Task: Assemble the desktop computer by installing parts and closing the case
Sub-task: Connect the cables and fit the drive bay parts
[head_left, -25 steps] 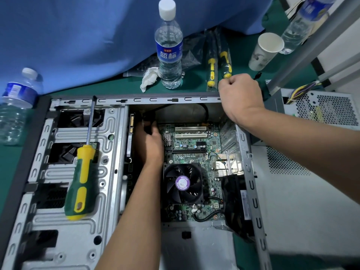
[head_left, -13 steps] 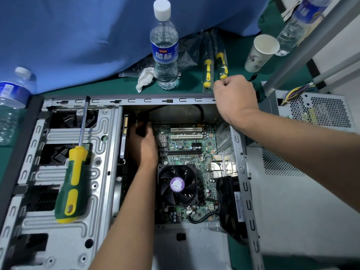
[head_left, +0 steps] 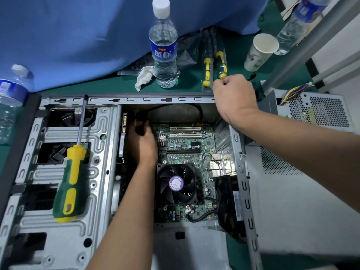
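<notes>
Nearest to the camera, the grey steel computer case [head_left: 64, 240] lay open on its side on the green desk [head_left: 187, 82], so the green motherboard [head_left: 185, 145] faced up for work. On its drive cage rested a green and yellow screwdriver [head_left: 71, 182], probably parked there within reach. Deeper inside, the left hand [head_left: 143, 143] gripped a black cable connector [head_left: 139, 126] beside the board, its fingers curled around it. Farther off, the right hand [head_left: 234, 96] was clenched on the far case corner, probably to steady the case; I cannot tell whether it pinched anything.

Open grey computer case [head_left: 136, 99] lies flat, green motherboard [head_left: 202, 152] exposed.
</notes>
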`<state>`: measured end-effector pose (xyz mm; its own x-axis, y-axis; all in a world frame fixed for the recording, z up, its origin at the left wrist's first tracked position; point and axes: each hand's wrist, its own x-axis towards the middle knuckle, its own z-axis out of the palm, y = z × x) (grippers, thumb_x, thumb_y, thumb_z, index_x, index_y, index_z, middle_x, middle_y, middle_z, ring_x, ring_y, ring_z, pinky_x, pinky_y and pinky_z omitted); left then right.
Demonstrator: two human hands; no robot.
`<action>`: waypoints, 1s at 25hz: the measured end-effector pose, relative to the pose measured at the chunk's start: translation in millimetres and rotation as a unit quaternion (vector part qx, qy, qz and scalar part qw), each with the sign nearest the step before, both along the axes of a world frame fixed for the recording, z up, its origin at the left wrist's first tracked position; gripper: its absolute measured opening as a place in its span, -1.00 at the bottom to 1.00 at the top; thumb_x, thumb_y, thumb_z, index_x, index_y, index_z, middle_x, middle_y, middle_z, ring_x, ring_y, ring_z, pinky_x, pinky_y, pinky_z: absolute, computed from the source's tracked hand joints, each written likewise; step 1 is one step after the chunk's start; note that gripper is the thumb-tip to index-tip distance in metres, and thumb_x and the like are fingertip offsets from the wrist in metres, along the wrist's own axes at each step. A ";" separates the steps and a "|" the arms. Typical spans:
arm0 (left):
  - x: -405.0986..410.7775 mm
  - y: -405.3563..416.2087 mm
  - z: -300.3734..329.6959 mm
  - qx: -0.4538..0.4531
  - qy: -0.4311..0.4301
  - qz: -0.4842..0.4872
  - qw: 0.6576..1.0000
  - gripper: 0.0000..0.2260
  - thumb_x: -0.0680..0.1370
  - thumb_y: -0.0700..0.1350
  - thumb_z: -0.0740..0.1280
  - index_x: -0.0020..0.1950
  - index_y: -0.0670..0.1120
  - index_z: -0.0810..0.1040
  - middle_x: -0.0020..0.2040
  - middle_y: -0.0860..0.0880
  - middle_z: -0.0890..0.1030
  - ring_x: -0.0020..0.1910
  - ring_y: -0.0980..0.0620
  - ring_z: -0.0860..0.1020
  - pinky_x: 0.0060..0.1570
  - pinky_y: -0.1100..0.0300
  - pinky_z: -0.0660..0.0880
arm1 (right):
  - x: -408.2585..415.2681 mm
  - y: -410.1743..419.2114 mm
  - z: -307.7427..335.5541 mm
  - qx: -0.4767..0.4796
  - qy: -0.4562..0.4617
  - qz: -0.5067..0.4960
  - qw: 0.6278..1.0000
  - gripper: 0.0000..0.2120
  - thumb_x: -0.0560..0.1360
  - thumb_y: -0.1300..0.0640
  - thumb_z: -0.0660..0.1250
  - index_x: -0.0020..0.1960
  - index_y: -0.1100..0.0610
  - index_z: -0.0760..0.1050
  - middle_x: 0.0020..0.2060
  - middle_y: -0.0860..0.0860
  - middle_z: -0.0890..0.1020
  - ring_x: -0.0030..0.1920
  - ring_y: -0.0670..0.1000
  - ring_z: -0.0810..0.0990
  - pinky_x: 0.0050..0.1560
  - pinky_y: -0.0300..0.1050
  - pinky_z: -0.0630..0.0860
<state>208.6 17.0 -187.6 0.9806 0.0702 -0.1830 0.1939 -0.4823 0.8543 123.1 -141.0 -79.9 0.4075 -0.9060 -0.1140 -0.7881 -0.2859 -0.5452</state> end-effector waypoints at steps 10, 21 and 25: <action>1.1 -0.8 -0.3 -0.023 0.027 -0.006 0.999 -0.70 0.58 -0.11 0.38 0.20 -0.29 0.57 0.14 -0.22 0.63 0.11 -0.11 0.59 -0.13 0.37 0.29 | -0.3 0.5 1.5 -0.004 0.003 0.005 1.000 -0.67 0.57 0.08 0.12 -0.35 0.15 0.33 -0.46 0.02 0.38 -0.44 0.04 0.32 -0.34 -0.08 0.24; -1.9 0.8 4.0 -0.030 0.043 -0.008 0.999 -0.67 0.57 -0.10 0.40 0.25 -0.26 0.56 0.17 -0.19 0.63 0.15 -0.11 0.58 -0.07 0.38 0.30 | -0.3 -0.4 0.2 0.004 0.001 0.003 1.000 -0.70 0.56 0.08 0.10 -0.29 0.17 0.39 -0.43 0.02 0.41 -0.33 0.14 0.39 -0.28 -0.11 0.28; -2.6 -0.3 11.6 -0.041 0.052 -0.005 0.998 -0.66 0.56 -0.10 0.42 0.24 -0.28 0.56 0.08 -0.15 0.64 -0.11 0.04 0.63 -0.21 0.50 0.30 | -0.3 -1.7 -1.3 0.003 0.000 0.006 1.000 -0.70 0.56 0.07 0.10 -0.32 0.14 0.34 -0.44 0.01 0.39 -0.34 0.13 0.37 -0.30 -0.11 0.29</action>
<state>206.0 16.7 -176.1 0.9567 0.0418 -0.2880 0.2789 -0.4139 0.8665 122.9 -142.7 -81.2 0.4191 -0.9001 -0.1187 -0.7845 -0.2931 -0.5465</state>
